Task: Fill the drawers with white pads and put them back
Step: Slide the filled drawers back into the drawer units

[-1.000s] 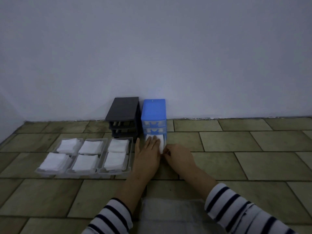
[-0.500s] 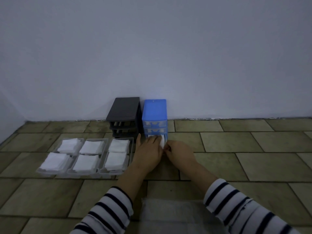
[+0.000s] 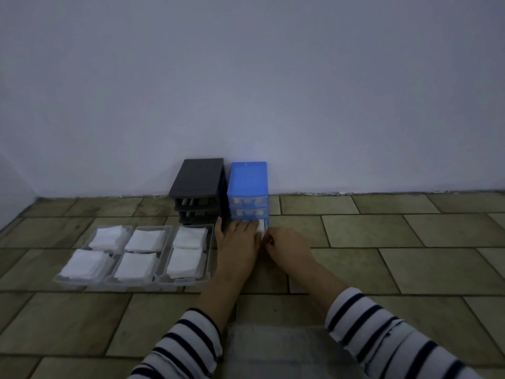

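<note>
Clear drawers (image 3: 134, 258), three side by side with white pads (image 3: 136, 266) in each, wait at my far left by the empty black frame (image 3: 198, 194). My left hand (image 3: 237, 243) lies spread flat on the bottom drawer (image 3: 261, 227) of the blue cabinet (image 3: 248, 187), keeping its pads down. My right hand (image 3: 287, 246) pinches its front corner, I judge to slide it home; nothing blocks it.
</note>
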